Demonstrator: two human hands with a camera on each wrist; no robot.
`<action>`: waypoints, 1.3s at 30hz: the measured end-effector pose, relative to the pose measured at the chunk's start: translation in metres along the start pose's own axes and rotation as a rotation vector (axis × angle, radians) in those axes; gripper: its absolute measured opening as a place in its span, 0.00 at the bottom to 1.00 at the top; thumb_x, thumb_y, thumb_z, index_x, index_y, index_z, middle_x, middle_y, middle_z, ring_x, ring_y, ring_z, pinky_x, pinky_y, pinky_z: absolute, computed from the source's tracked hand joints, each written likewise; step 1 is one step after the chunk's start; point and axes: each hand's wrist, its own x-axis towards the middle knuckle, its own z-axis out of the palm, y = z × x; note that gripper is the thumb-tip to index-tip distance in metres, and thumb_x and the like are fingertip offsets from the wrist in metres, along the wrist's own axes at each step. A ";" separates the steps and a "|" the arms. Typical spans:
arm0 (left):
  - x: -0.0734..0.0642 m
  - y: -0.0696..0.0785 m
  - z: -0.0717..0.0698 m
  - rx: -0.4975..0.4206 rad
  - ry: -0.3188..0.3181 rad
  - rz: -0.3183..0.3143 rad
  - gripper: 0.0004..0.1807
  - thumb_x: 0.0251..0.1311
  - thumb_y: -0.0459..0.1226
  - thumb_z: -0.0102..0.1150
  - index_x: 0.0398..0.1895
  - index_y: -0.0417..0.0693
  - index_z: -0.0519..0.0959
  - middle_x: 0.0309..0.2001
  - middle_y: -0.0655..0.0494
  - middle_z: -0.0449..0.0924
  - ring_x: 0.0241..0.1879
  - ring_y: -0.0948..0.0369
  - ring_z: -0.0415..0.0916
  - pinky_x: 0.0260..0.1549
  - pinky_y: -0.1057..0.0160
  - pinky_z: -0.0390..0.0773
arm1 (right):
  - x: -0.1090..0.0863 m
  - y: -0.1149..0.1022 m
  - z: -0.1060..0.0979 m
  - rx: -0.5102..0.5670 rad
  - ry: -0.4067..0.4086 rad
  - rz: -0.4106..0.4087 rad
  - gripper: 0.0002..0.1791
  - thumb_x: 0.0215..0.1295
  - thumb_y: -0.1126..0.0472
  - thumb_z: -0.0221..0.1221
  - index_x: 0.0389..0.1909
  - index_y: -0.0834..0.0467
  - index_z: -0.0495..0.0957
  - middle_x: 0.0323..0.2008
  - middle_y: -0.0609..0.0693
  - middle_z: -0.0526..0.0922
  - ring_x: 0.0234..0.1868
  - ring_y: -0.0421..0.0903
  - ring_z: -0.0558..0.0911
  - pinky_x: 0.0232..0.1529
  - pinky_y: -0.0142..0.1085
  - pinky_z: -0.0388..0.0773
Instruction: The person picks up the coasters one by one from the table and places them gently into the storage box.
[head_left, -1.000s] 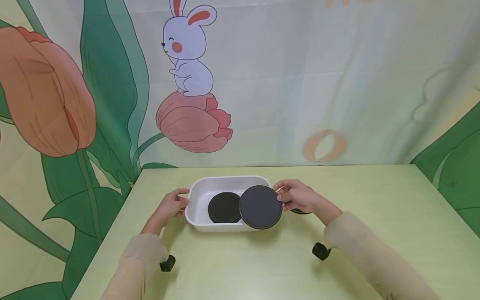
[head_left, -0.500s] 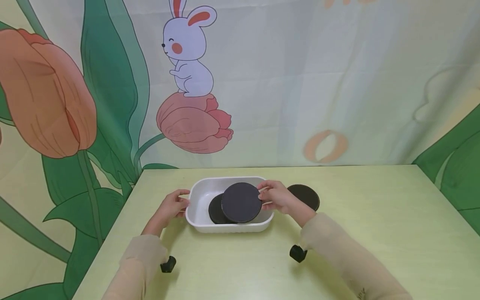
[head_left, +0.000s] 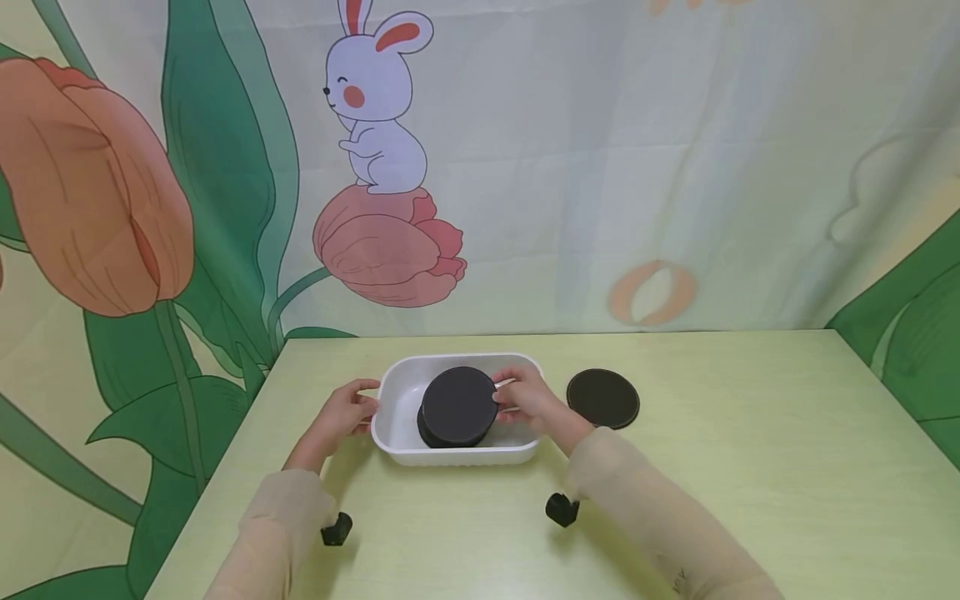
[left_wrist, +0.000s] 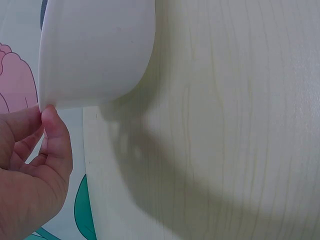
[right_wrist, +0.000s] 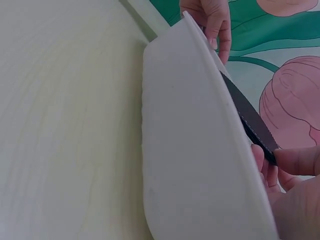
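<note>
A white rectangular plastic bin (head_left: 465,457) with rounded corners stands on the table in the head view. My left hand (head_left: 347,412) pinches its left end at the rim; the left wrist view shows thumb and fingers (left_wrist: 59,142) at the bin's edge. Between thumb and fingers, my right hand (head_left: 534,400) holds a round black coaster (head_left: 459,405) by its right edge, inside the bin's outline. Below it, mostly covered, lies another black coaster (head_left: 425,435). In the right wrist view the held coaster (right_wrist: 252,117) is tilted just past the rim.
A third black coaster (head_left: 603,398) lies on the pale wooden table (head_left: 750,433), right of the bin. Behind the table hangs a cloth backdrop (head_left: 540,183) printed with a rabbit and tulips. A black wrist device (head_left: 562,509) hangs under the right sleeve.
My right hand has carried the held coaster leftward from the bin's right end to above the coaster inside. The coaster on the table is now uncovered by the arm. My left hand stays put.
</note>
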 end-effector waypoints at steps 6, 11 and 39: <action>0.001 -0.001 0.000 0.006 0.001 -0.001 0.22 0.61 0.32 0.46 0.59 0.45 0.62 0.41 0.45 0.70 0.34 0.59 0.74 0.29 0.67 0.76 | 0.008 0.008 0.010 0.036 0.045 0.025 0.16 0.50 0.77 0.49 0.43 0.65 0.67 0.17 0.48 0.70 0.15 0.39 0.72 0.15 0.28 0.72; -0.001 0.001 0.001 0.003 -0.004 0.009 0.22 0.61 0.32 0.46 0.59 0.44 0.62 0.41 0.43 0.70 0.35 0.57 0.74 0.30 0.66 0.76 | 0.012 0.013 0.016 0.049 0.066 0.029 0.16 0.51 0.78 0.48 0.42 0.65 0.67 0.18 0.48 0.68 0.15 0.39 0.70 0.15 0.27 0.71; -0.002 0.000 0.001 0.006 -0.002 0.012 0.21 0.62 0.33 0.45 0.59 0.44 0.62 0.43 0.42 0.70 0.36 0.56 0.74 0.29 0.67 0.76 | 0.013 0.012 0.016 -0.138 0.178 0.044 0.20 0.41 0.81 0.46 0.41 0.68 0.69 0.13 0.49 0.63 0.13 0.40 0.65 0.14 0.30 0.70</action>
